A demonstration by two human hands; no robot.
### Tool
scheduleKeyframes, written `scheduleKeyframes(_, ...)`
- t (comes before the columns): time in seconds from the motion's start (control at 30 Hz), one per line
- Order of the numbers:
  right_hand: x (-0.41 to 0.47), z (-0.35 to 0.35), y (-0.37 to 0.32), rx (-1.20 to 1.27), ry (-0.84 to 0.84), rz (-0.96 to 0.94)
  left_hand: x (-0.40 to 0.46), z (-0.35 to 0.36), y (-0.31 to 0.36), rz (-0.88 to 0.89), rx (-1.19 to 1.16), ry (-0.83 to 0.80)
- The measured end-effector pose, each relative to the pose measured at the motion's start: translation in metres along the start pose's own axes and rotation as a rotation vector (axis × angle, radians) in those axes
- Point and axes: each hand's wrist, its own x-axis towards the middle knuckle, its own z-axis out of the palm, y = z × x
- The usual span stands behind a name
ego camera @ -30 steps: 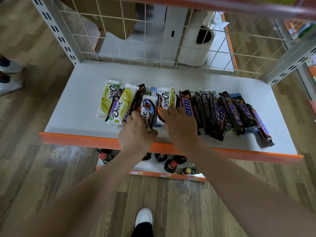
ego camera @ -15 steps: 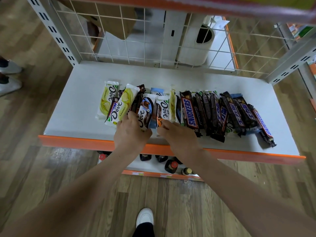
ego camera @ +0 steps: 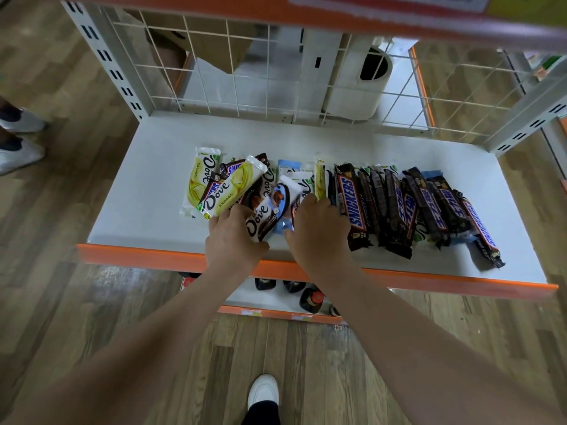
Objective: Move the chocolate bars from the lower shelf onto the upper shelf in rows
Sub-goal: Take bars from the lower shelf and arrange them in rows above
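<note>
A white shelf (ego camera: pixel 147 185) with an orange front lip holds a line of chocolate bars. Yellow and brown Dove bars (ego camera: pixel 233 188) are bunched on the left. Dark Snickers bars (ego camera: pixel 352 204) overlap in a row on the right. My left hand (ego camera: pixel 233 237) grips the near end of a brown Dove bar (ego camera: pixel 260 219), which is tilted up off the pile. My right hand (ego camera: pixel 319 231) curls its fingers over the Dove bars beside the first Snickers, thumb by a blue wrapper (ego camera: pixel 280 225). The orange edge of a higher shelf (ego camera: pixel 337 23) crosses the top.
A wire mesh back (ego camera: pixel 276 72) and slotted uprights (ego camera: pixel 104 56) close the shelf at the rear. Dark bottles (ego camera: pixel 310 299) stand on a shelf below. Someone's white shoes (ego camera: pixel 18 139) are at the left. My own shoe (ego camera: pixel 263 391) is on the wooden floor.
Both hands drew slightly toward the front lip and closed on the middle Dove bars. The brown Dove bar has tipped up and slid nearer. The Snickers row is unmoved.
</note>
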Motion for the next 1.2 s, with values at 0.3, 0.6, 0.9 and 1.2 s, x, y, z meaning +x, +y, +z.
scheduleKeyframes(0.3,0.006,-0.024,0.012,0.234,-0.259,0.024,-0.007,0.004,0.002,0.020,0.132,0.001)
scheduleKeyframes(0.6,0.015,-0.052,0.039,0.000,-0.144,-0.139,-0.002,0.003,0.004,0.112,0.252,0.036)
scheduleKeyframes(0.9,0.010,-0.031,0.056,-0.080,-0.119,-0.247,-0.002,0.006,0.006,0.129,0.281,0.087)
scheduleKeyframes(1.2,0.007,-0.031,0.065,-0.086,0.007,-0.323,-0.001,-0.007,0.008,0.223,0.209,0.092)
